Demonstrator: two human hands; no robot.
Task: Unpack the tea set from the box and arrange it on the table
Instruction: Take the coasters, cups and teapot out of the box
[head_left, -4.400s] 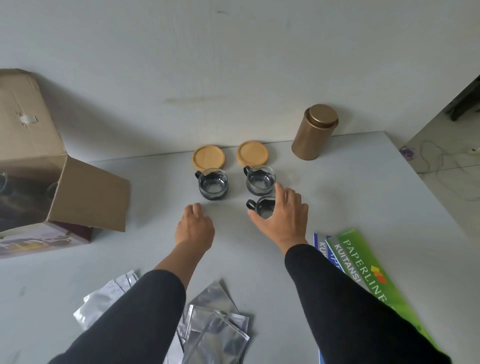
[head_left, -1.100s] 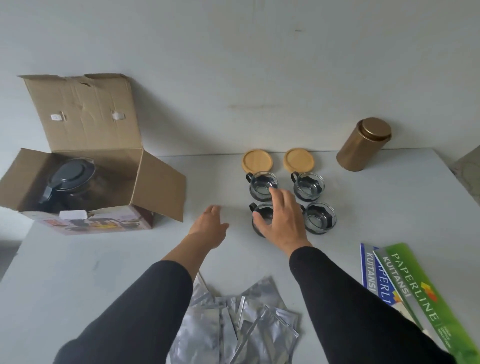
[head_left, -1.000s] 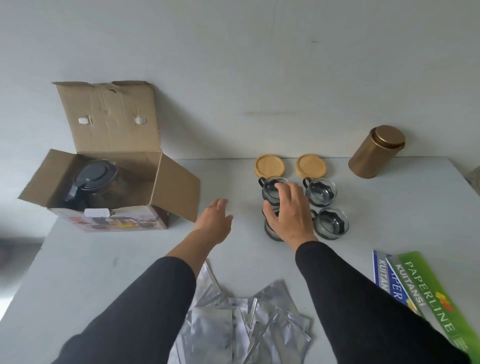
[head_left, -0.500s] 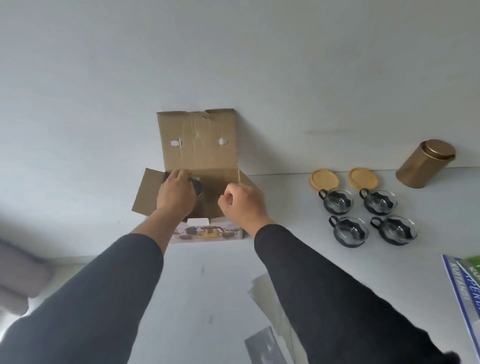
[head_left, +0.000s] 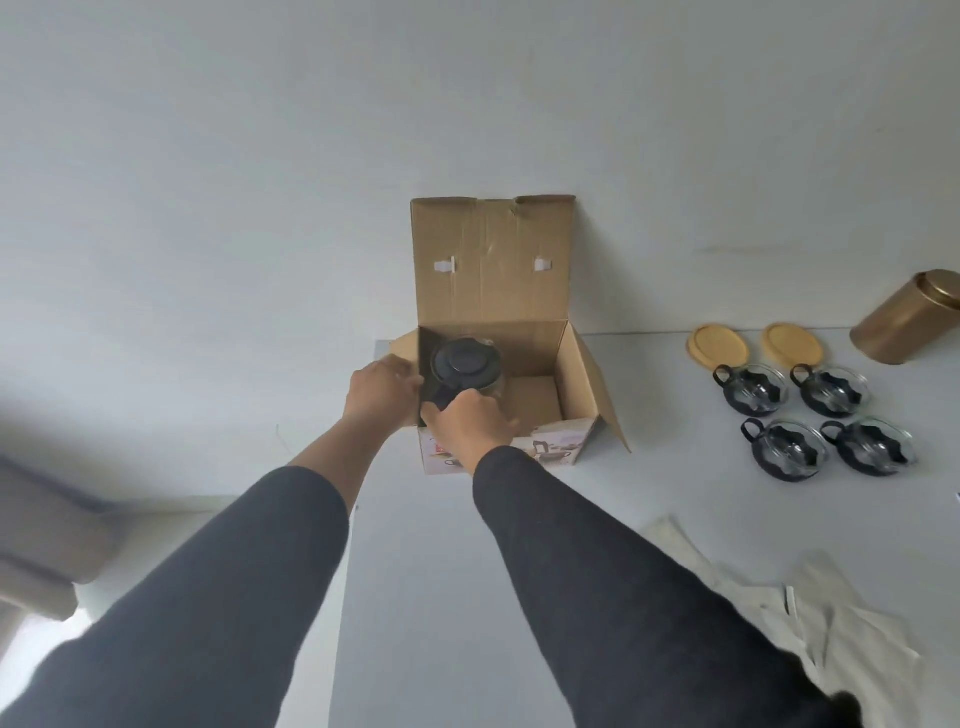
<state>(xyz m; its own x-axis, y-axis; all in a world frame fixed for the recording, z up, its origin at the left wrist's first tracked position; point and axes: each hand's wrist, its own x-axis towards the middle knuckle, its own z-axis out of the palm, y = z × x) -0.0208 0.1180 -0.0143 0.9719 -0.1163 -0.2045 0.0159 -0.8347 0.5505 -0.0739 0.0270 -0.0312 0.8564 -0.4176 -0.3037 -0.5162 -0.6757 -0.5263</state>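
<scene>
An open cardboard box (head_left: 519, 291) stands on the white table (head_left: 675, 499) against the wall. Inside it, at the left, sits a glass teapot (head_left: 465, 364) with a black lid. My right hand (head_left: 470, 426) curls round the teapot's black handle at the box's front left. My left hand (head_left: 382, 389) grips the box's left wall beside the pot. Several glass cups in black holders (head_left: 815, 418) stand in two rows on the right, with two round wooden lids (head_left: 756, 345) behind them.
A gold tin canister (head_left: 909, 322) stands at the far right by the wall. Silvery plastic bags (head_left: 810, 613) lie near the table's front right. The table's left edge runs just left of the box, with floor beyond.
Both hands left the cups and went to the box. My right hand now holds the teapot's handle and my left hand has shifted from over the teapot to the box's left wall. The view turned left.
</scene>
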